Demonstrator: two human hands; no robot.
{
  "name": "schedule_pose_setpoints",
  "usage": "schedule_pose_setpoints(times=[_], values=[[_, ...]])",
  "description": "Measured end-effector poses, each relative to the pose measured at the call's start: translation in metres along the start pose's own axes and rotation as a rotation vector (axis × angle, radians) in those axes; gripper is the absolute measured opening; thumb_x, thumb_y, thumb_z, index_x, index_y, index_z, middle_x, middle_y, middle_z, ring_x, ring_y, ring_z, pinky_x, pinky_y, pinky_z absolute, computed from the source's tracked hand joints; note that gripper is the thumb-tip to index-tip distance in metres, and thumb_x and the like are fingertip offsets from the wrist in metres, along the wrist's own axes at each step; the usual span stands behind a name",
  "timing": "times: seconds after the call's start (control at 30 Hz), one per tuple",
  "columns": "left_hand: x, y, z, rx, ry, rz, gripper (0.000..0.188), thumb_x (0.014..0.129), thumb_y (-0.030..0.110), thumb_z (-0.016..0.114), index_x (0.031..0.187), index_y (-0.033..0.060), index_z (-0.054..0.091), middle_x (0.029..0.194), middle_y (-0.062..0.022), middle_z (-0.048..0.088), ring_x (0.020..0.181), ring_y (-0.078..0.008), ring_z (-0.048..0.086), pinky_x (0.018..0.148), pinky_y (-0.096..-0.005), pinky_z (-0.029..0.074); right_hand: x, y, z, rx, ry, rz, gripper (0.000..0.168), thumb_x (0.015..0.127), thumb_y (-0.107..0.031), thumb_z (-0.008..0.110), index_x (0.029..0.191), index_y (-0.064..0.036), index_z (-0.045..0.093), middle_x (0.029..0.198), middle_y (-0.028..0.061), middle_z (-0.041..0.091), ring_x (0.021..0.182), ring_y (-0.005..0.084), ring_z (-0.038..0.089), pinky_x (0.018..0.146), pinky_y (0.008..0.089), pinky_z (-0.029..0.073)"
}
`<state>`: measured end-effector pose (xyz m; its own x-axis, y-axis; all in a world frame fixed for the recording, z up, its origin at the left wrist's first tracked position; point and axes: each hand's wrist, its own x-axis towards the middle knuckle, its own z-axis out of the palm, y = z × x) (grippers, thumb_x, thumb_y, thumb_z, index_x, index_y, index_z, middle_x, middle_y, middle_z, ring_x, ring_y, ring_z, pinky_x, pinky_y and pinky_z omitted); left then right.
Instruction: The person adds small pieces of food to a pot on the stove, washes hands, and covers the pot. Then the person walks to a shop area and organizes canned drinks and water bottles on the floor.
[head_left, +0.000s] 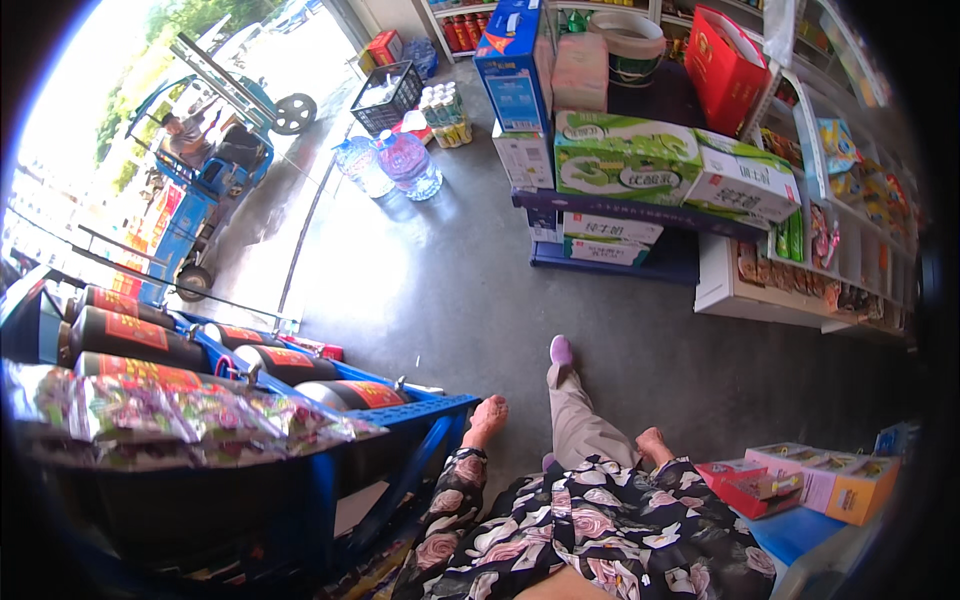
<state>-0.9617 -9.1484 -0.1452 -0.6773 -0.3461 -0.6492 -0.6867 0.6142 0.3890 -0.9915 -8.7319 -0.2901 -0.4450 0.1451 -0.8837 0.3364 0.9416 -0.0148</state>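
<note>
My left hand (489, 416) hangs low at my side, fingers curled in, with nothing seen in it. It is nearest the corner of a blue metal rack (442, 405) that holds dark urn-like jars (289, 364) with red labels. On my other side, my right hand (654, 441) is also curled beside my trouser leg (581, 420), and I see nothing in it. One foot in a pink shoe (560, 351) is forward on the grey floor (480, 315). Right of that hand are small open cardboard boxes (817, 480) on a blue surface (799, 534).
Milk cartons (626, 157) are stacked on a purple display stand (622, 202) ahead, beside snack shelves (847, 202). Large water bottles (409, 165) and a black crate (388, 97) stand on the floor near the doorway. Outside, a person (191, 139) sits on a blue three-wheeled vehicle (187, 217).
</note>
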Motion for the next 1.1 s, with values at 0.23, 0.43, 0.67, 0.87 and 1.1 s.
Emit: schedule_pose_setpoints(times=[0.23, 0.43, 0.67, 0.87, 1.1], values=[[0.082, -0.033, -0.104, -0.096, 0.057, -0.130, 0.032, 0.080, 0.026, 0.048, 0.106, 0.0112, 0.060, 0.108, -0.0152, 0.060, 0.102, -0.0318, 0.055, 0.087, -0.0395, 0.043, 0.004, -0.231, -0.156, 0.095, 0.031, -0.260, 0.021, 0.072, -0.011, 0.048, 0.067, -0.002, 0.066, 0.065, 0.0157, 0.063, 0.063, 0.0238, 0.065, 0.069, 0.0355, 0.052], [0.114, -0.060, -0.121, -0.438, 0.272, -0.287, 0.028, 0.078, 0.023, 0.051, 0.096, 0.0060, 0.065, 0.092, -0.0172, 0.064, 0.092, -0.0314, 0.059, 0.081, -0.0378, 0.047, 0.059, -0.375, -0.232, -0.192, 0.256, -0.855, 0.013, 0.072, -0.009, 0.050, 0.065, -0.006, 0.061, 0.055, 0.0094, 0.058, 0.045, 0.0160, 0.056, 0.042, 0.0329, 0.047], [0.114, -0.127, -0.120, -0.583, 0.026, -0.531, 0.025, 0.073, 0.017, 0.055, 0.091, 0.0056, 0.067, 0.089, -0.0158, 0.065, 0.087, -0.0271, 0.062, 0.079, -0.0337, 0.048, 0.087, -0.500, -0.241, -0.207, 0.072, -0.700, 0.013, 0.073, -0.011, 0.052, 0.072, -0.009, 0.065, 0.057, 0.0082, 0.060, 0.047, 0.0160, 0.058, 0.043, 0.0307, 0.048], [0.196, -0.198, -0.213, -0.376, 0.107, -0.410, 0.027, 0.072, 0.020, 0.055, 0.091, 0.0058, 0.067, 0.088, -0.0162, 0.065, 0.088, -0.0272, 0.062, 0.079, -0.0337, 0.047, 0.069, -0.599, -0.252, -0.627, 0.320, -0.731, 0.019, 0.072, -0.009, 0.048, 0.069, -0.001, 0.065, 0.069, 0.0164, 0.062, 0.065, 0.0280, 0.063, 0.060, 0.0354, 0.051], [0.352, -0.171, -0.392, -0.517, 0.344, -0.289, 0.028, 0.075, 0.019, 0.048, 0.092, 0.0047, 0.065, 0.089, -0.0177, 0.064, 0.090, -0.0319, 0.060, 0.080, -0.0366, 0.046, 0.055, -0.725, -0.280, -0.105, 0.408, -0.483, 0.029, 0.077, -0.018, 0.044, 0.077, 0.001, 0.065, 0.085, 0.0232, 0.062, 0.084, 0.0367, 0.060, 0.074, 0.0428, 0.048]])
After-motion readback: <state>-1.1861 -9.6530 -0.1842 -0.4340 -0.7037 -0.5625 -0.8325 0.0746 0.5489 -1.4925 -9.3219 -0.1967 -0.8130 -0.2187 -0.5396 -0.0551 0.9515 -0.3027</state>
